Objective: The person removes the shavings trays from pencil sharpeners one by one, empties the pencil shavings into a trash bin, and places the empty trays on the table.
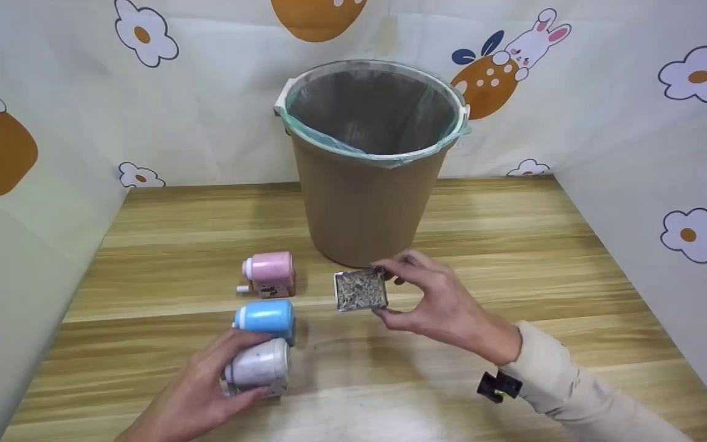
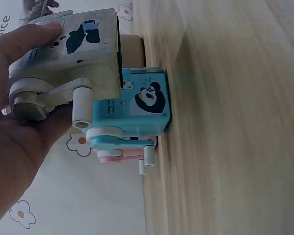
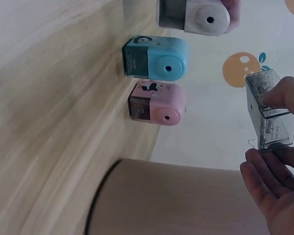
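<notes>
The brown waste bin blocks the desk at twelve o'clock, just beyond the shavings tray. At nine o'clock, the pink sharpener, blue sharpener and white sharpener stand in a close row. Bare wooden desk lies open at three o'clock, bounded by the cloth wall.

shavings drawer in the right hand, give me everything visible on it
The shavings drawer is a small rectangular tray of clear, grey-tinted plastic, open on top and filled with greyish pencil shavings. In the right wrist view faint printed lettering shows on one wall. It is off the table, held in the air in front of the lined brown bin, its open side facing up toward the head camera. The right hand pinches it by opposite edges between thumb and fingers. Nothing else touches it; it sits apart from the three sharpeners.
</notes>
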Demonstrator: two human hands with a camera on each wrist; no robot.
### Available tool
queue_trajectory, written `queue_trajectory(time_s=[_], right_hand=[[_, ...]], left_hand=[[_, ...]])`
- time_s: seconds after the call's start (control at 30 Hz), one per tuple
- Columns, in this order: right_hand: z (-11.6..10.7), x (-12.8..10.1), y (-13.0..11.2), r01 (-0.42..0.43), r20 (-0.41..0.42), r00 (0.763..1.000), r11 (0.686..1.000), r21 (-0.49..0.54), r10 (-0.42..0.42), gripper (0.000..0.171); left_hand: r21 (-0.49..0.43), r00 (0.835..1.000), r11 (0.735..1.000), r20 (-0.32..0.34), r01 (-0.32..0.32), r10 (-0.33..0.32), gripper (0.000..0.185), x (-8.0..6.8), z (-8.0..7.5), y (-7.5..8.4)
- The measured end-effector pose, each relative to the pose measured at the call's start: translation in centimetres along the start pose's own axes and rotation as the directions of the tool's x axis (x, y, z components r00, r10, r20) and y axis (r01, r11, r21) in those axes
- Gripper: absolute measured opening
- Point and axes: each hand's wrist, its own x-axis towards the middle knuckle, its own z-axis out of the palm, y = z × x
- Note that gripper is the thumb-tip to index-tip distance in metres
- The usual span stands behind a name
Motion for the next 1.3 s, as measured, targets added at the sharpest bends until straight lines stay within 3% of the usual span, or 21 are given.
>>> queue_trajectory(time_s=[0.4, 0.8, 1.03, 1.3], right_hand=[[-2.8, 1.6, -0.4, -0.012, -0.015, 1.0, 0.999, -0.05, 0.011, 0.056], [-6.7, 4.3, -0.5, 0.033, -0.095, 0.995, 0.997, -0.069, -0.04, 0.055], [-8.7, 5.9, -0.8, 0.047, -0.13, 0.99, 0.996, -0.082, -0.057, 0.053], [-10.5, 8.4, -0.9, -0.003, -0.121, 0.993, 0.992, -0.125, -0.012, 0.054]], left_hand=[[-0.005, 0.999, 0.999, 0.005, -0.033, 0.033, 0.07, -0.8, 0.9, -1.2], [0.071, 0.997, 0.995, 0.033, 0.073, -0.075, 0.066, -1.6, 1.5, -1.7], [0.061, 0.993, 0.993, 0.045, 0.105, -0.108, 0.066, -1.7, 1.7, -1.9], [0.023, 0.986, 0.99, 0.082, 0.14, -0.142, 0.063, -1.7, 1.6, -1.9]])
